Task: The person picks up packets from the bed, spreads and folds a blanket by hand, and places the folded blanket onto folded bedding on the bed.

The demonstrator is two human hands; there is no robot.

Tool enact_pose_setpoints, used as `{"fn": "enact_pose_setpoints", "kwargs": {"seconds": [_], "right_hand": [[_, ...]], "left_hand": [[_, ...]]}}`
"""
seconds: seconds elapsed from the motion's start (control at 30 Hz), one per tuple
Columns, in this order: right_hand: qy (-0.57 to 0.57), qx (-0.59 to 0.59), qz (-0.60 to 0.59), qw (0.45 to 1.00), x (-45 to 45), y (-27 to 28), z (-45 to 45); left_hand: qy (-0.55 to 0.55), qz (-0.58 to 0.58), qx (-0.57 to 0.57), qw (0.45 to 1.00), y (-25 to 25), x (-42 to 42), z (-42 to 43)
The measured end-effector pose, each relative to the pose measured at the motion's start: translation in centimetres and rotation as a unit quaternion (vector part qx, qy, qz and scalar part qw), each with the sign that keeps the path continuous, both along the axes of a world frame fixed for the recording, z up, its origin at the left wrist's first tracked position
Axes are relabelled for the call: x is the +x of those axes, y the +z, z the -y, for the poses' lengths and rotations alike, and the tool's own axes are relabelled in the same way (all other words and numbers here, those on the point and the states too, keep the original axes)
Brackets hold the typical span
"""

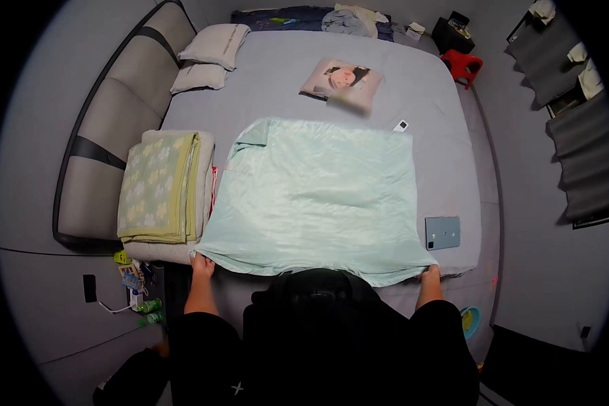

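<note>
A pale mint-green, shiny quilt (325,183) lies spread over the near half of the bed. My left hand (201,262) grips its near left corner, and my right hand (430,273) grips its near right corner. Between the two hands the near edge is drawn out and sags slightly over the bed's side. At the far left the quilt's corner is folded over on itself. Close to my left hand sits a folded green-and-yellow floral blanket (157,186) on a pale pillow. A blue-grey tablet (442,233) rests just beyond my right hand.
The grey bed sheet (277,74) carries a pink printed pillow (342,81), two white pillows (214,47) by the padded headboard (108,135), and a small white device (401,126). A red stool (463,68) stands far right. Green bottles (149,306) are at the lower left, a blue basin (471,321) at the lower right.
</note>
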State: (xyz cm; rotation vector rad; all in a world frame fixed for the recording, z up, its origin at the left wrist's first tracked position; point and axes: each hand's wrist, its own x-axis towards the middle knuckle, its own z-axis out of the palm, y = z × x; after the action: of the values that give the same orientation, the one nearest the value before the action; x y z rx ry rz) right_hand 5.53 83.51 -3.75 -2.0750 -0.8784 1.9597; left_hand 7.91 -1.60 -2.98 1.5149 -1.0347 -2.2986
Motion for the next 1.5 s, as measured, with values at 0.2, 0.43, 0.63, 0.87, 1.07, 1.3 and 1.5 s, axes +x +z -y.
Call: {"fn": "enact_pose_setpoints", "kwargs": {"seconds": [0.2,0.43,0.63,0.87,1.07,1.3,1.5], "right_hand": [[0.027,0.010,-0.151,0.988,-6.2,-1.5,2.2],[0.088,-0.051,-0.551,0.829,-32.7,18.5,6.2],[-0.003,0.100,-0.724,0.682,-26.3,39.6,-0.1],[-0.044,0.187,-0.639,0.744,-21.2,39.3,-0.7],[0.087,0.179,-0.537,0.820,-15.2,31.5,-4.8],[0.080,0.054,-0.256,0.962,-5.9,6.7,-11.7],[0.177,0.113,-0.046,0.977,-3.5,1.6,-4.1]], "left_hand": [[0.015,-0.066,0.103,0.992,-1.4,-2.9,-2.7],[-0.023,-0.345,0.047,0.937,22.4,-31.0,-8.9],[-0.022,-0.591,-0.085,0.802,42.8,-27.2,-3.8],[0.052,-0.536,-0.099,0.837,42.1,-23.1,-2.4],[0.038,-0.443,-0.126,0.887,32.6,-15.0,0.4],[-0.166,-0.200,-0.071,0.963,9.2,-2.5,4.8],[-0.377,0.183,-0.199,0.886,6.7,0.6,-4.7]]}}
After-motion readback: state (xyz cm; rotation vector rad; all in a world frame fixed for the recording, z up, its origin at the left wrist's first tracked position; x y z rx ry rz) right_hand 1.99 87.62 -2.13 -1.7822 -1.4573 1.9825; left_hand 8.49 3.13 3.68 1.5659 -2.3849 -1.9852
